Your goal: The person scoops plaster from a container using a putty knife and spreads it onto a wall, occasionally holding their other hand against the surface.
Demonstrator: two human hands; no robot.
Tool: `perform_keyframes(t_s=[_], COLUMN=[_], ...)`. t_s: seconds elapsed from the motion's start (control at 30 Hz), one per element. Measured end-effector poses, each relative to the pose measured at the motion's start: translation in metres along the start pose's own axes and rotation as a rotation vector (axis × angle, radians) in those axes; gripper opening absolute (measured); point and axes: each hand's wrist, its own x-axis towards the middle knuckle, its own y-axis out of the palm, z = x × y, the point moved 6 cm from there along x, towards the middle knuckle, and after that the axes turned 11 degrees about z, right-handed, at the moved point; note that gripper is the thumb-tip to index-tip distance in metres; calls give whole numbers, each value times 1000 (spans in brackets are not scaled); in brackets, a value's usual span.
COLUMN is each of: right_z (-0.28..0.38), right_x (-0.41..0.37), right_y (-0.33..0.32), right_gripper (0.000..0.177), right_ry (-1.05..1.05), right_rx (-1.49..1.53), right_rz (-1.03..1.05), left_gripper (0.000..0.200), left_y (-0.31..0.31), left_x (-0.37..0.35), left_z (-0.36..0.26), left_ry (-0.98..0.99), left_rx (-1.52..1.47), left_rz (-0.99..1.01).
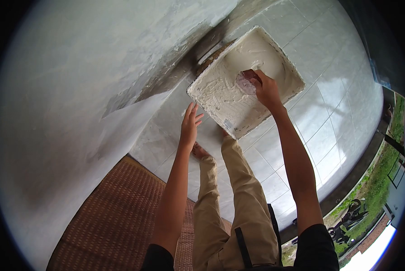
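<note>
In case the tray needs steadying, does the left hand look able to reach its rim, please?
Probably yes: the left hand looks empty and close to the tray rim, with nothing visible between them.

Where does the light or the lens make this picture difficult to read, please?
In the head view, wide-angle distortion bends the outer edge of the floor, and a dark border surrounds the image; in the head view, white glare covers some tiles to the right of the tray, while the outdoor area at bottom right is partly washed out.
</note>
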Motion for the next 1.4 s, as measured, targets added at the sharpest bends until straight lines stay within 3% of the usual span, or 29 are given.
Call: perform_keyframes(t_s=[0.03,0.27,0.43,0.67,0.87,0.97,1.4], right_z=[-1,-5,-27,-41,-26,-15,7], right_x=[-1,-7,-13,-36,-64,-74,-76], right_y=[-4,12,18,39,72,81,86], right_gripper=[20,22,31,29,27,27,20], right_ry=[2,113,238,218,185,153,92], right_rx=[16,-34,171,211,197,214,185], right_rz=[-82,-56,-56,-74,167,190,71], left_gripper=[63,63,64,65,65,64,64], left_y=[0,1,2,4,4,5,10], left_x=[0,0,-2,-3,-3,-5,-7], left_z=[-1,1,-2,-3,-2,-4,-4], left_ry=[7,17,11,6,10,8,1], left_rx=[6,-12,-8,2,-5,21,-30], left_rz=[-1,-2,-7,-1,6,7,1])
